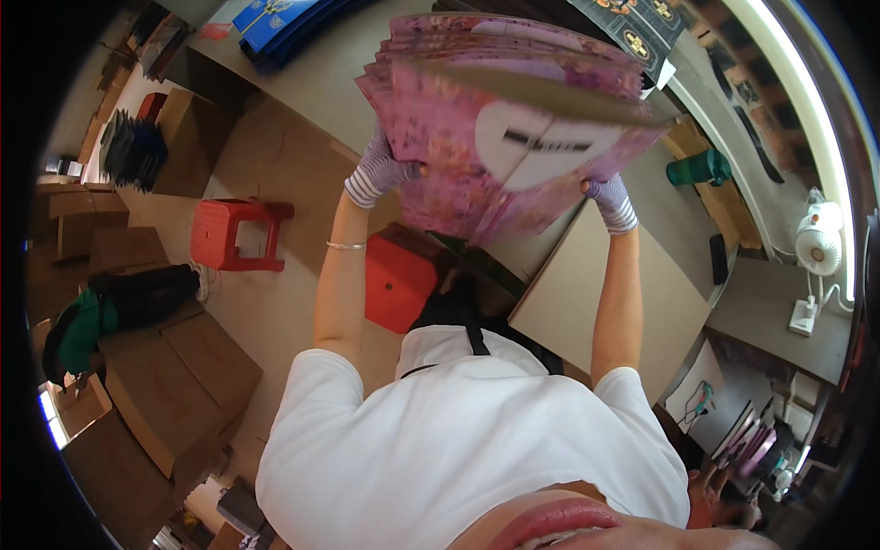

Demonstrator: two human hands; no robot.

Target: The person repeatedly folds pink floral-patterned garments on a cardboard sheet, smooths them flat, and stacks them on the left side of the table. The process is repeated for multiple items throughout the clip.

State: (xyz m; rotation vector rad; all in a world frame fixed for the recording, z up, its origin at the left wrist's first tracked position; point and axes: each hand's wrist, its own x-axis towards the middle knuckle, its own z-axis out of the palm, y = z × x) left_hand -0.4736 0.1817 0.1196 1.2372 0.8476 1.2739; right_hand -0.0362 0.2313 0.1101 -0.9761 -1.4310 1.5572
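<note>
A thick stack of pink floral paper bags [431,137], seemingly folded flat, is held up in front of me above the table. Each shows a pale rounded panel with dark print, and the upper part is blurred. My left hand [389,172], in a striped purple-and-white glove, grips the stack's left side. At its lower right edge my right hand [605,194], gloved alike, closes on the stack with the thumb in front. Most of the fingers on both hands are hidden behind the bags. Beneath my right forearm lies a large beige board [614,302].
Blue printed bags [275,23] lie at the table's far left, and a black printed piece [632,32] at the far right. A green bottle [698,169] and white fan [819,240] stand right. Red stools [220,236] and cartons [174,385] are left, with another person [78,330].
</note>
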